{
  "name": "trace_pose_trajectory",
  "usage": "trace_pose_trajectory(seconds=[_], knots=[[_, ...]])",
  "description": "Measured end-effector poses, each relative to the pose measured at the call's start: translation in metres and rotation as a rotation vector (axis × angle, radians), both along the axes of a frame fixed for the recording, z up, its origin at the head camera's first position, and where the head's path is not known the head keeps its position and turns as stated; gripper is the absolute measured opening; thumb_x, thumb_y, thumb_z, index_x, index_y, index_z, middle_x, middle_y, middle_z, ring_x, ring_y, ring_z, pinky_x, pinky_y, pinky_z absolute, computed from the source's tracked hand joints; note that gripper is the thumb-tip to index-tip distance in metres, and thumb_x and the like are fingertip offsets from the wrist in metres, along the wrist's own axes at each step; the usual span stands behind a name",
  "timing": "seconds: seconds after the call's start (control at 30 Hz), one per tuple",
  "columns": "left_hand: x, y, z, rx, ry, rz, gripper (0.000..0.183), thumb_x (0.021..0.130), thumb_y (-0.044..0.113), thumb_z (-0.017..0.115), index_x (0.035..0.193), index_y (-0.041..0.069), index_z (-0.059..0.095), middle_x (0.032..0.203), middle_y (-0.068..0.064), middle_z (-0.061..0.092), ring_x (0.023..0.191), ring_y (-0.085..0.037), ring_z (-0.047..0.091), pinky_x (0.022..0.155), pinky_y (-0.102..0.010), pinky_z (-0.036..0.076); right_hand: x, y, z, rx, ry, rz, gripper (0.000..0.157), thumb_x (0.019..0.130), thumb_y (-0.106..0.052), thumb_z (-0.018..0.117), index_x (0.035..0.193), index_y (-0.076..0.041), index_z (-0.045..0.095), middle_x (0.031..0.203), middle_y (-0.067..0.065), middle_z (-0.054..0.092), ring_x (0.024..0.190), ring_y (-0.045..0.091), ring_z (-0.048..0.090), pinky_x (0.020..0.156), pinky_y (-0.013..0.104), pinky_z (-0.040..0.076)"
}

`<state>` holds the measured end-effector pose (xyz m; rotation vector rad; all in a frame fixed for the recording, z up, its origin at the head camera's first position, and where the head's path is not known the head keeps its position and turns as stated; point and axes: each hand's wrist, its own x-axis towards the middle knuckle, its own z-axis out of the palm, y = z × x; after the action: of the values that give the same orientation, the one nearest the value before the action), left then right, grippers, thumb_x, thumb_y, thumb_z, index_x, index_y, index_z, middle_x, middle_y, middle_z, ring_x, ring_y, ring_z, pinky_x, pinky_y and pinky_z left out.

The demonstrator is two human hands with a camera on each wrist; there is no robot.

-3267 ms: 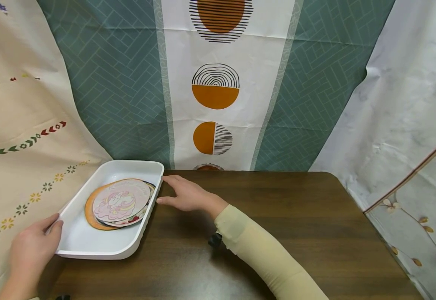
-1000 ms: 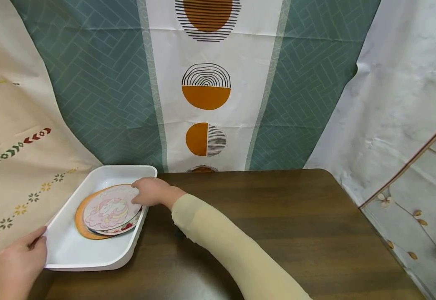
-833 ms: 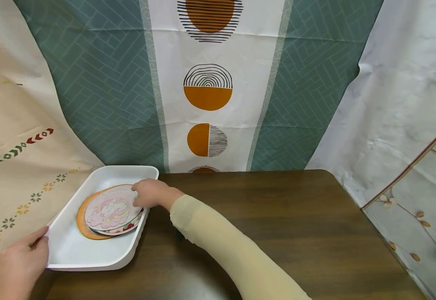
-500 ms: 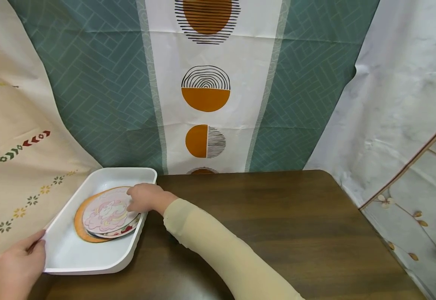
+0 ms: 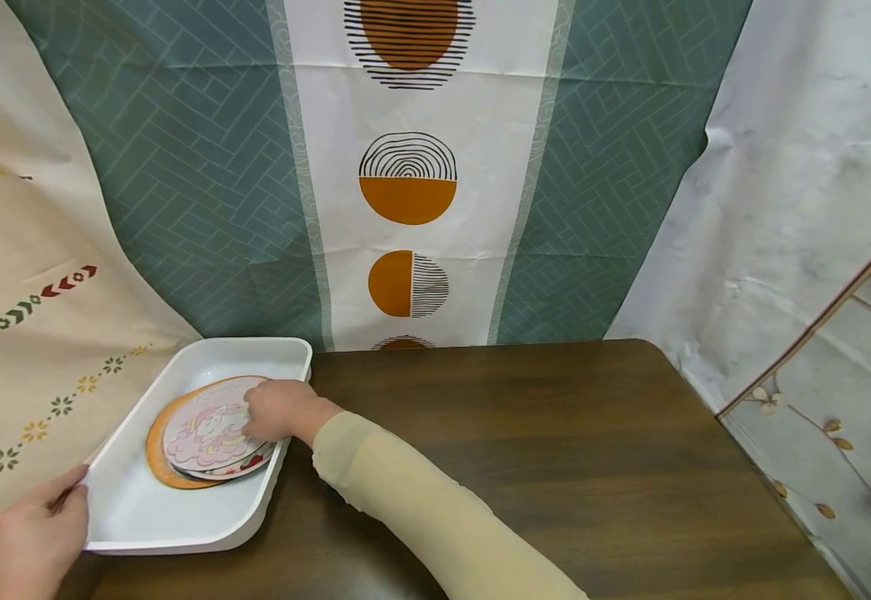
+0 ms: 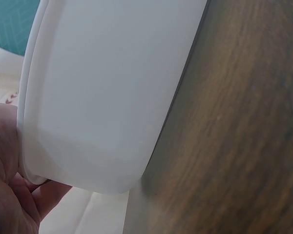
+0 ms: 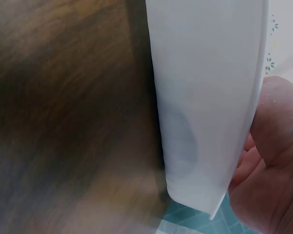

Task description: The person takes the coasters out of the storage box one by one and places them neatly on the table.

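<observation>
A white tray (image 5: 180, 521) stands at the left of the table. In it lies a stack of flat round mats: a pale pink one with a unicorn print (image 5: 206, 429) on top, a strawberry-patterned mat (image 5: 255, 462) and an orange mat (image 5: 159, 454) showing beneath. My left hand (image 5: 33, 533) grips the tray's near left rim, thumb on top. Over the right rim reaches my right hand (image 5: 281, 410), its bent fingertips overlapping the pink mat's right edge. Whether they pinch it I cannot tell. The right wrist view shows the tray's outer wall (image 7: 210, 97) and the hand past its rim.
The dark wooden table (image 5: 540, 450) extends to the right of the tray. Behind it hangs a green and white patterned cloth (image 5: 420, 108). A beige cloth (image 5: 45, 333) borders the tray's left side, and a pale floral cloth (image 5: 795, 292) hangs at the right.
My right hand has gone from outside the tray's right rim to the mats inside, then slid slightly nearer along their edge. The left hand keeps its grip on the rim.
</observation>
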<state>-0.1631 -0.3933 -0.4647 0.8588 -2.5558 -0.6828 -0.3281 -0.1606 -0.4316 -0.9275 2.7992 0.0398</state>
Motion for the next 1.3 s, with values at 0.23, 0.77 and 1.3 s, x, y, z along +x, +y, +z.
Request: trace_pose_trajectory(seconds=[0.23,0.77,1.3], knots=[[0.000,0.001,0.000,0.010,-0.012,0.016,0.042,0.109,0.008,0.051,0.147,-0.008,0.060,0.142,-0.034,0.062,0.139,-0.060,0.054,0.114,-0.069,0.044,0.003,-0.005,-0.007,0.048,0.049,-0.026,0.034,0.107,-0.057,0.066,0.135,-0.039,0.069,0.130,-0.023,0.068,0.107,-0.001,0.059,0.094,0.028,0.056],[0.000,-0.003,-0.003,-0.049,0.077,-0.015,0.038,0.107,0.006,0.056,0.141,-0.006,0.066,0.134,-0.033,0.067,0.127,-0.056,0.063,0.102,-0.064,0.051,0.015,-0.013,-0.009,0.153,0.074,-0.107,0.049,0.107,-0.071,0.055,0.140,-0.039,0.071,0.140,-0.021,0.065,0.127,0.005,0.056,0.110,0.026,0.044],[0.002,0.003,0.003,-0.026,0.066,-0.028,0.038,0.107,0.006,0.056,0.141,-0.008,0.066,0.136,-0.033,0.065,0.132,-0.058,0.060,0.104,-0.064,0.050,0.020,-0.017,-0.009,0.175,0.101,-0.154,0.067,0.101,-0.084,0.050,0.144,-0.038,0.072,0.148,-0.019,0.064,0.138,0.009,0.055,0.118,0.027,0.040]])
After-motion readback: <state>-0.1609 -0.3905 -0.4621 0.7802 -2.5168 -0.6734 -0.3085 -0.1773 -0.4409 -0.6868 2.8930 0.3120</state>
